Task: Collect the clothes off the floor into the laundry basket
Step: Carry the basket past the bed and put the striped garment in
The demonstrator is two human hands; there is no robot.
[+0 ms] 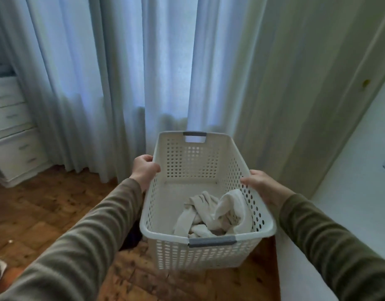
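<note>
From the head view, we hold the laundry basket by its long rims, left hand and right hand each with fingers curled over an edge. Gripping both sides keeps it level, likely for carrying. A pale garment lies crumpled inside, toward the near end. The basket seems just above the wooden floor, before the curtains.

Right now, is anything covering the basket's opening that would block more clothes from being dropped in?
Nothing visible does. The laundry basket is open at the top, with only pale clothes piled low at its near end. The left hand and right hand grip the side rims, outside the opening.
</note>
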